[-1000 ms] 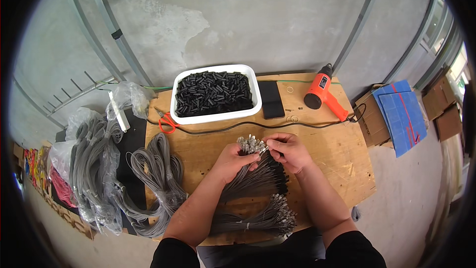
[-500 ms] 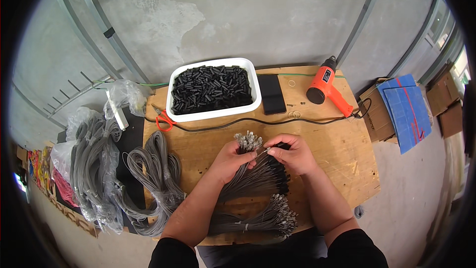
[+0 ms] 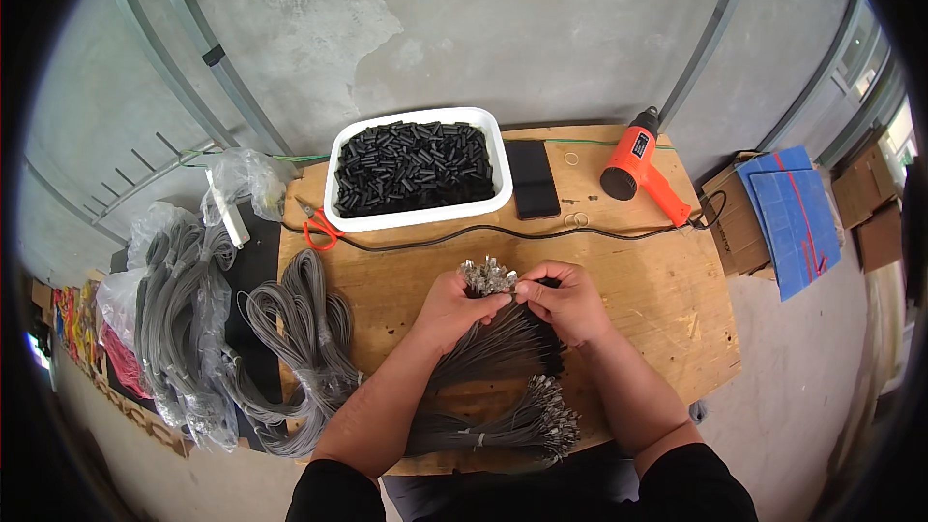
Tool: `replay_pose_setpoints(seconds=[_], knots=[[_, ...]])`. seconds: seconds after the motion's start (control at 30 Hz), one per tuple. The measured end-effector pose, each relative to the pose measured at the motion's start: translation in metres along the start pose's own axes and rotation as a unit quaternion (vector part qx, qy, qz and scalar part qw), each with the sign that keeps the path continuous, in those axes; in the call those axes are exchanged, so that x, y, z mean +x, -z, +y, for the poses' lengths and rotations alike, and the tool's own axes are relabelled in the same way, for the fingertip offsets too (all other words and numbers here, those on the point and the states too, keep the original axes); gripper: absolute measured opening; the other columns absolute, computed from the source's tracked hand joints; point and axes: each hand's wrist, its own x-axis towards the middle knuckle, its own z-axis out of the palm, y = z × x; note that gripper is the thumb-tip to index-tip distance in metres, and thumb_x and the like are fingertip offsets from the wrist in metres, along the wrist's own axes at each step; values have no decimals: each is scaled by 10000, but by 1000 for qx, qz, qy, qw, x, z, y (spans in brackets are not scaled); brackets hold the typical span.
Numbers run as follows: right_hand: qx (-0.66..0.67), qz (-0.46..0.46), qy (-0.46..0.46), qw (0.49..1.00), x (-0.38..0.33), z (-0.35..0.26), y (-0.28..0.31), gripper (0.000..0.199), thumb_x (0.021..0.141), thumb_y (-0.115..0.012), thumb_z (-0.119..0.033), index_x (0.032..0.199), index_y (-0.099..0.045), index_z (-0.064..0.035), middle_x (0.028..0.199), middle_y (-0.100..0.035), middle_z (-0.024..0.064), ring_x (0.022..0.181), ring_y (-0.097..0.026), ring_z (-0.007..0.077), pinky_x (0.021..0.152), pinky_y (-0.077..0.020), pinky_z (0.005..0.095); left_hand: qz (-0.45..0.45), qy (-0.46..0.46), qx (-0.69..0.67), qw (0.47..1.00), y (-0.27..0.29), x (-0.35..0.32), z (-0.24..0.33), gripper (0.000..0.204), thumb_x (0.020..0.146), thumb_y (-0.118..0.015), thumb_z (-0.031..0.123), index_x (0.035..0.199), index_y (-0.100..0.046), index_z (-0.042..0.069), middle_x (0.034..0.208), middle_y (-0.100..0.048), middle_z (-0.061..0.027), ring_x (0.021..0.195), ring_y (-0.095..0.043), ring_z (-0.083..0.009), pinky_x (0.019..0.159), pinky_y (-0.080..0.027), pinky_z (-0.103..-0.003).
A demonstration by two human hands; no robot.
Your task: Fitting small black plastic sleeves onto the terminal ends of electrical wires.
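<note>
The wire bundle (image 3: pixel 489 275) is at the centre of the frame, above the middle of the tabletop (image 3: pixel 667 300). Its metal ends point toward the top of the frame. Its long axis slopes from these ends down toward the lower left, passing through the left hand (image 3: pixel 449 312).

The left hand is the nearer one: its fingers wrap the bundle just below the metal ends, with the thumb laid across toward the right. The right hand (image 3: pixel 568 304) is at the right edge of the same ends. Its thumb and index finger are pressed together at the tips, close against the left thumb. Whether a single wire is pinched there is too small to tell. Relative to the right fingers, the metal ends lie to the left and slightly higher.

Below both hands, a fan of grey wires (image 3: pixel 493 353) spreads across the tabletop, its black ends at the right, beside the right wrist. Nearer the lower edge, a second bundle (image 3: pixel 483 433) lies nearly level, metal ends to the right.

At upper centre, a white tray (image 3: pixel 425 219) contains black tubes (image 3: pixel 416 169). A phone (image 3: pixel 534 179) lies beside it; an orange heat gun (image 3: pixel 640 166) is at upper right.
</note>
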Motion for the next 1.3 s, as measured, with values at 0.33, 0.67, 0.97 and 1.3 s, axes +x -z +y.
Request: replay_pose_setpoints(seconds=[0.33,0.67,0.97,1.3], knots=[[88,38,-6,995,0,8,-9,41,935,-682,-47,919,-659,-18,800,-680,72,556,-473,62,476,-334,183,24,-37,53,998,-3,3,-5,67,902,-695,25,946,-702,-25,794,-672,-31,676,-610,-98,617,-507,-251],[201,17,-63,977,9,-11,19,333,1044,-508,-284,1113,-614,24,894,-617,99,626,-494,113,436,-337,191,42,-24,34,998,-3,4,-4,80,907,-706,62,921,-678,-11,766,-641,-16,644,-596,-105,583,-486,-250],[254,-23,-49,966,10,-13,21,194,1036,-477,-172,1133,-573,-34,914,-595,98,653,-482,135,438,-337,191,56,17,-55,997,0,6,-5,90,903,-716,84,926,-668,12,794,-636,-25,657,-597,-122,590,-479,-265],[387,-6,-91,918,15,-8,28,134,1018,-547,-187,998,-568,-57,899,-610,102,644,-482,135,447,-357,186,48,24,-68,996,0,6,-4,115,898,-726,82,965,-672,5,804,-637,-25,663,-599,-123,595,-478,-260]])
